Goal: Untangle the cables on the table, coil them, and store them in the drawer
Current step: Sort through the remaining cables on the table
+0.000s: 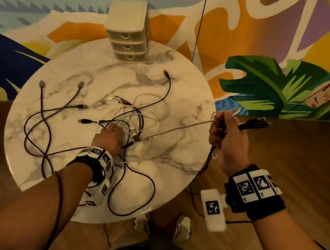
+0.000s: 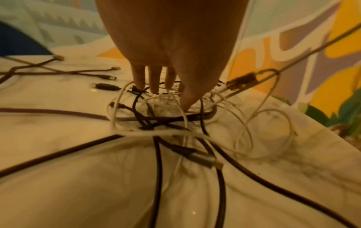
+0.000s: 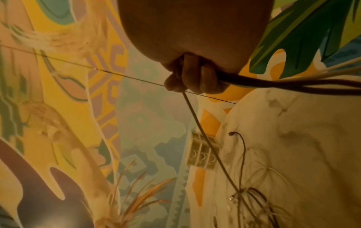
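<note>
A knot of white, black and purple cables (image 1: 131, 118) lies mid-table on the round marble table (image 1: 188, 80). My left hand (image 1: 115, 129) presses straight fingers (image 2: 155, 86) down onto the tangle (image 2: 156, 121). Off the table's right edge, my right hand (image 1: 221, 129) is raised and grips a beige cable (image 1: 180, 127) that runs taut back into the knot. The same fist (image 3: 193, 80) also holds a dark cable (image 3: 273, 83) whose black plug (image 1: 258, 123) sticks out to the right. A small beige drawer unit (image 1: 129, 37) stands at the far edge, drawers closed.
Loose purple cables (image 1: 38, 130) sprawl over the table's left half, and a black cable (image 1: 167, 87) curves toward the drawers. Another dark loop (image 1: 148, 185) reaches the near edge. A painted wall stands behind, wooden floor to the right, my shoes (image 1: 183, 227) below.
</note>
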A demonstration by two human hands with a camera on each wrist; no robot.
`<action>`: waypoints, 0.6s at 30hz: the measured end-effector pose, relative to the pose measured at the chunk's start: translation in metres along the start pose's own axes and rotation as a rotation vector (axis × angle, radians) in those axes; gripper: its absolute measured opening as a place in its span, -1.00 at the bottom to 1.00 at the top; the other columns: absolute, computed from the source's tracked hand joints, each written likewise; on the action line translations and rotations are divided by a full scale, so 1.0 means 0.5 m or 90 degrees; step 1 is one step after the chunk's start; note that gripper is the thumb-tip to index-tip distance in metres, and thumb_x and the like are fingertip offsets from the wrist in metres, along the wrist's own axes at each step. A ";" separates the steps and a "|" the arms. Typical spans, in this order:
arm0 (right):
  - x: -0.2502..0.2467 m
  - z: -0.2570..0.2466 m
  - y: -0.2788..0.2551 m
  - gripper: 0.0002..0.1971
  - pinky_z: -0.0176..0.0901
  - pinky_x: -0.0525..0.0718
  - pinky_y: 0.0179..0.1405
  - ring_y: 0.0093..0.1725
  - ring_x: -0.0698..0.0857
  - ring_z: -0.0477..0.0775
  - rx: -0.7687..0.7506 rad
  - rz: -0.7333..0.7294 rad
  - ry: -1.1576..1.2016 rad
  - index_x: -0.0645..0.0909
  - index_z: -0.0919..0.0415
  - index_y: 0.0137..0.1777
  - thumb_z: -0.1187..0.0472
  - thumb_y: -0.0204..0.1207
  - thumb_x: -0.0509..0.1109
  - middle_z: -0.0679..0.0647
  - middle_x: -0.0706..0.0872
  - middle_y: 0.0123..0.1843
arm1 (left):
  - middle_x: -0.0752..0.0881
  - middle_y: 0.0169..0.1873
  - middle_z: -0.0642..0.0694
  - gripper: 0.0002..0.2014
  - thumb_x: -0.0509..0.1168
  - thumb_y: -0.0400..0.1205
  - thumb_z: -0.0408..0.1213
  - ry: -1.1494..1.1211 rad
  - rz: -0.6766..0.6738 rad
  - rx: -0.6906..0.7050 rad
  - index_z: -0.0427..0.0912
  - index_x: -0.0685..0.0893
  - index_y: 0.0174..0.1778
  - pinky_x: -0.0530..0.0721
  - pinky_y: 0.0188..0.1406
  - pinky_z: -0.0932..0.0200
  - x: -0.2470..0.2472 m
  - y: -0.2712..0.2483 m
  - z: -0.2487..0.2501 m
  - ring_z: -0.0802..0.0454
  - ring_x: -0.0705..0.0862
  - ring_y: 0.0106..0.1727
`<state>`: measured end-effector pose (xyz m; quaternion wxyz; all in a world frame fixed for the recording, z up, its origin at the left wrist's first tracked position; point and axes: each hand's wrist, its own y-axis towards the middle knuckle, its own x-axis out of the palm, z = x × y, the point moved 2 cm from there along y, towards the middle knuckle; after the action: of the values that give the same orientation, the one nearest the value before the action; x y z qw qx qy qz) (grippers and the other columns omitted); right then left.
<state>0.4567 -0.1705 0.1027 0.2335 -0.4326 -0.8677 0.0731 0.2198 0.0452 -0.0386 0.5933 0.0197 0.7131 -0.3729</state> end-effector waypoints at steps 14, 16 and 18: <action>-0.030 -0.033 0.003 -0.62 -0.16 0.07 -0.48 -0.61 0.31 -0.12 0.013 0.012 0.094 0.54 0.16 -0.27 0.05 0.72 0.07 -0.02 0.46 -0.58 | 0.55 0.33 -0.11 -0.53 0.26 0.64 -0.13 -0.246 0.091 0.359 -0.09 0.43 0.48 0.50 0.19 0.12 -0.063 -0.132 0.302 -0.06 0.57 0.28; -0.045 -0.049 0.002 -0.62 -0.22 0.11 -0.52 -0.64 0.31 -0.13 -0.002 0.033 0.097 0.54 0.16 -0.27 0.07 0.73 0.07 -0.04 0.47 -0.60 | 0.65 0.20 -0.23 -0.71 0.14 0.71 -0.13 -0.216 0.121 0.200 -0.18 0.63 0.22 0.54 0.11 0.02 -0.065 -0.102 0.275 -0.21 0.62 0.21; -0.076 -0.063 0.006 -0.64 -0.30 0.13 -0.59 -0.66 0.29 -0.12 -0.025 0.061 0.108 0.54 0.18 -0.27 0.09 0.72 0.08 -0.04 0.48 -0.60 | 0.64 0.11 -0.33 -0.71 0.10 0.72 -0.16 -0.186 0.206 0.068 -0.28 0.65 0.06 0.54 0.01 -0.05 -0.096 -0.082 0.223 -0.30 0.62 0.13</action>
<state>0.4934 -0.2010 0.1166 0.2937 -0.4828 -0.8245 0.0301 0.3073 -0.0262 0.0214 0.7404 0.1110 0.5864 -0.3093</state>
